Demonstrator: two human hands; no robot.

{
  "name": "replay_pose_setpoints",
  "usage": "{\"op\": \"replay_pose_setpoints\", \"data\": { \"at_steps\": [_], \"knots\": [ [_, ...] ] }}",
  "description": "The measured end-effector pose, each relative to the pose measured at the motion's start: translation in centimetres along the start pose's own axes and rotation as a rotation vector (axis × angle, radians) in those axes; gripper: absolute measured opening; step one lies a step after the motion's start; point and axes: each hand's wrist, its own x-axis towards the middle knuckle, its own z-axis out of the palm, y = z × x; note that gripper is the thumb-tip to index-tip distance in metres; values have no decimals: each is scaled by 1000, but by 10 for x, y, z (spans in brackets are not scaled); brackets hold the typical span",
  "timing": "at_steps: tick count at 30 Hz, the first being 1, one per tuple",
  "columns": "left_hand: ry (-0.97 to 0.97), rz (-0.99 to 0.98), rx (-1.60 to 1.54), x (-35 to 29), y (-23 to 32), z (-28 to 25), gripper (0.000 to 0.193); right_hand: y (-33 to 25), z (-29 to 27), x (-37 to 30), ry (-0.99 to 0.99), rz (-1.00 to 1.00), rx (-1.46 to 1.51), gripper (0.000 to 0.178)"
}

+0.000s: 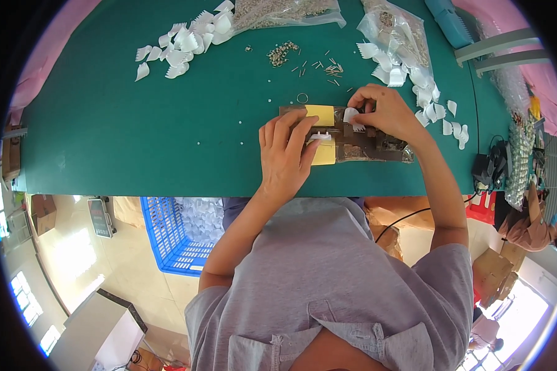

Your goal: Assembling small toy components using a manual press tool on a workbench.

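A dark brown fixture block [368, 148] lies near the table's front edge, with an upper yellow pad [320, 115] and a lower yellow pad [325, 156] on its left part. My left hand [284, 151] rests over the block's left end, fingers apart. Its thumb comes close to a small white piece with upright pegs [320, 136] between the pads; whether they touch, I cannot tell. At the block's upper middle, my right hand [384, 111] pinches a white plastic piece with a toothed edge [351, 115], partly hidden by the fingers.
White toothed pieces lie in a left pile [192, 40] and a right pile [424, 93]. Small metal parts [283, 54], thin pins [333, 68] and a ring [302, 98] lie beyond the block. Clear bags [402, 31] stand farther back. A blue basket [167, 241] is below the table edge.
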Motion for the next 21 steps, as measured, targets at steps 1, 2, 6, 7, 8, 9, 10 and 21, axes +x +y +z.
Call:
{"op": "replay_pose_setpoints", "data": {
  "at_steps": [1,2,6,7,8,9,10,21],
  "knots": [
    [1,2,-1,0,0,0,49,0,-1,2,-39,70,40,22],
    [1,1,-1,0,0,0,49,3,-2,4,-39,70,40,22],
    [-2,5,-12,1,0,0,50,0,-3,4,97,28,189,18],
    [-1,-2,-22,1,0,0,51,-5,-2,3,197,-19,205,17],
    [-2,-3,-20,1,-1,0,51,-13,1,3,195,-20,207,17],
    [-3,-7,-18,1,-1,0,51,-24,7,0,265,-137,239,17],
    [-4,-10,-17,0,-1,0,52,-35,12,-2,334,-254,270,18],
    [28,4,-109,1,-3,4,61,-47,29,-20,347,-658,-226,24]
  ]
}}
